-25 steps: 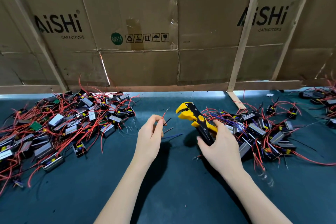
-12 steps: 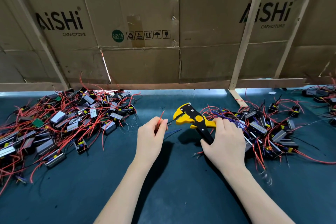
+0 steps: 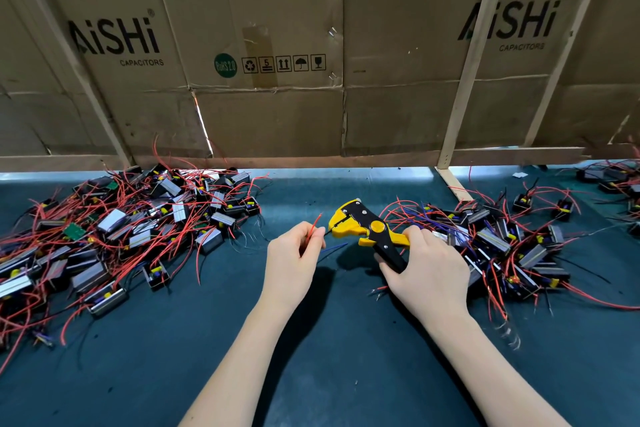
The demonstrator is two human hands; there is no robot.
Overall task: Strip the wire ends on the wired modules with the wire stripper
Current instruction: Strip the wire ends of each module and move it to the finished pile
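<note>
Yellow-and-black plastic wire stripper [image 3: 369, 232] sits in the right hand [image 3: 424, 270], whose fingers curl round its handles, the stripper's head pointing left. The left hand [image 3: 294, 258] pinches thin red and black wires [image 3: 316, 224] between thumb and fingertips, a black wire end reaching the stripper's mouth. Heaps of small grey-and-black wired modules lie on the dark green mat [image 3: 329, 357]: one pile left [image 3: 121, 229], another right [image 3: 502, 243], just beside the right hand.

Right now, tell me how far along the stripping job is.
Done: cannot tell which pile is finished. In hand: left hand pinches a red wire near the stripper nose; right hand grips its handles. Left: module piles left and right.
</note>
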